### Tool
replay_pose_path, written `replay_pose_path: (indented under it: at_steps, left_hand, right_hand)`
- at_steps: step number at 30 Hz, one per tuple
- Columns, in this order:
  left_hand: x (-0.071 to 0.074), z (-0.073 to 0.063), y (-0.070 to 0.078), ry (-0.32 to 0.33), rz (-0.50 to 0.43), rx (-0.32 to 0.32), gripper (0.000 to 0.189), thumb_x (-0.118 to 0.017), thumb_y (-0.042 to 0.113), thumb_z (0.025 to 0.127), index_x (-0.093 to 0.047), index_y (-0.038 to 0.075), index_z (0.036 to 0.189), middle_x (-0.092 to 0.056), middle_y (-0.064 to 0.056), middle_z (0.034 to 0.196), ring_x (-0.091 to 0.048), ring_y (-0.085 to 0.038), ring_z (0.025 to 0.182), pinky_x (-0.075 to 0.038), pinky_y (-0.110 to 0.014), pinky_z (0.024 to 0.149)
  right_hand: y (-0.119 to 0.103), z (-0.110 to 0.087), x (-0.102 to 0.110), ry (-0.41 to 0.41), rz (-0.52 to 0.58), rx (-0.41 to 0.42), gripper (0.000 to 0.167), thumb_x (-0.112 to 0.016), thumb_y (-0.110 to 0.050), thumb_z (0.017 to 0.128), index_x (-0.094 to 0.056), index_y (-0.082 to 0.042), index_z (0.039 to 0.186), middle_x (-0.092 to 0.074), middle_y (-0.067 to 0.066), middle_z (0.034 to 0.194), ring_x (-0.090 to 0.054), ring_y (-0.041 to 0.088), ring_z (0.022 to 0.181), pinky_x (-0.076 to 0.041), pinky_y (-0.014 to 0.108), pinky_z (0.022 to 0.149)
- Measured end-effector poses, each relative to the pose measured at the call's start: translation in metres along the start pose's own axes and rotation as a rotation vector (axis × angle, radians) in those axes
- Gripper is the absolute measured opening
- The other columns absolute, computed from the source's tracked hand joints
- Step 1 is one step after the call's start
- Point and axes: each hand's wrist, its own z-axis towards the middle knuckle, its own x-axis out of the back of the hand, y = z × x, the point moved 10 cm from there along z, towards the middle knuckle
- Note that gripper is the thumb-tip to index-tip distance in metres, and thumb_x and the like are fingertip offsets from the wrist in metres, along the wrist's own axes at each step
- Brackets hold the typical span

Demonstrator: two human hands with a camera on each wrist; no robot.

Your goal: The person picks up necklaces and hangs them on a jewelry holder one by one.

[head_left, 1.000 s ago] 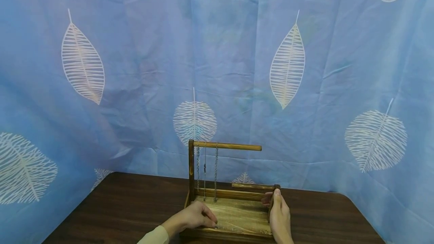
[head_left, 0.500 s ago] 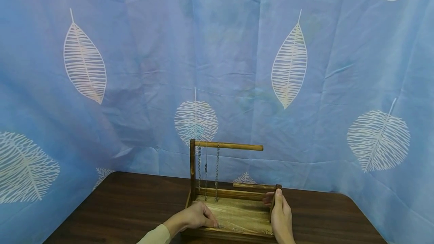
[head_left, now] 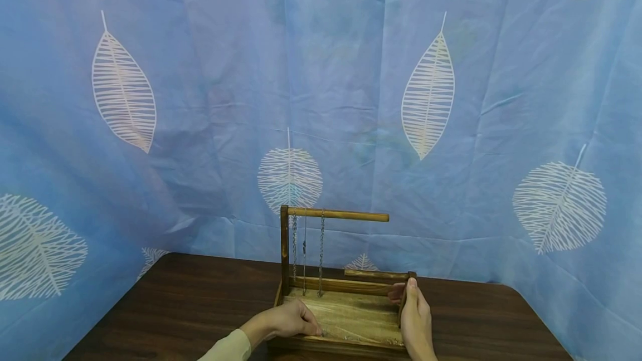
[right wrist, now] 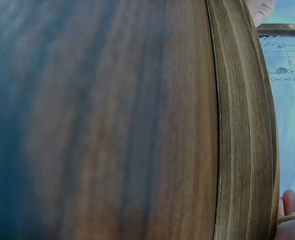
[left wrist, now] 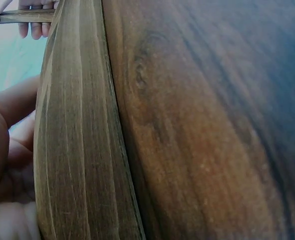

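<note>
A wooden jewelry stand with a tray base sits at the table's front. My left hand reaches into the tray's front left, thumb and fingertips pinched together at a thin silver chain, mostly hidden and too small to see well. My right hand grips the short right post, thumb on the near side, fingers behind. Silvery bits lie along the tray's front edge. The left wrist view shows the left hand's fingers behind the front wall; right-hand fingertips show in the right wrist view.
Several silver chains hang from the tall upper bar, near its left post. A lower bar runs left from the short post. Behind the dark wood table hangs a blue leaf-print cloth.
My left thumb and fingertips have closed together at the tray's front, by the silver chain. The right hand keeps its grip on the post. The head view has shifted slightly.
</note>
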Motion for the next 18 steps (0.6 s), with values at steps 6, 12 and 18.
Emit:
replay_pose_path:
  at_steps: [6,12,18]
  left_hand:
    - [-0.0054,-0.0015,0.0046,-0.084,-0.046,-0.031,0.023,-0.064,0.016,0.100,-0.072,-0.005,0.097,-0.065,0.004,0.088,-0.044,-0.008,0.067,-0.039,-0.025,0.063]
    - [-0.0046,-0.0033,0.0059,-0.106,-0.073,-0.048,0.015,-0.069,0.017,0.097,-0.066,0.010,0.084,-0.063,0.004,0.086,-0.044,-0.009,0.067,-0.036,-0.026,0.061]
    - [-0.0019,-0.0036,0.0070,-0.083,-0.109,-0.073,0.008,-0.074,0.001,0.089,-0.067,0.002,0.087,-0.062,0.002,0.079,-0.054,-0.010,0.071,-0.044,-0.024,0.062]
  right_hand:
    - [-0.0008,0.0002,0.0011,0.014,-0.005,0.010,0.080,-0.014,-0.063,0.104,-0.058,0.002,0.123,-0.065,0.017,0.108,-0.060,0.036,0.102,-0.049,0.044,0.083]
    - [-0.0004,0.0002,0.0014,0.018,-0.001,0.011,0.080,-0.015,-0.063,0.104,-0.059,0.002,0.123,-0.066,0.016,0.107,-0.060,0.035,0.101,-0.049,0.043,0.083]
    - [-0.0007,0.0001,0.0009,0.010,0.016,0.009,0.080,-0.015,-0.063,0.104,-0.058,0.002,0.123,-0.065,0.017,0.108,-0.060,0.035,0.102,-0.049,0.047,0.086]
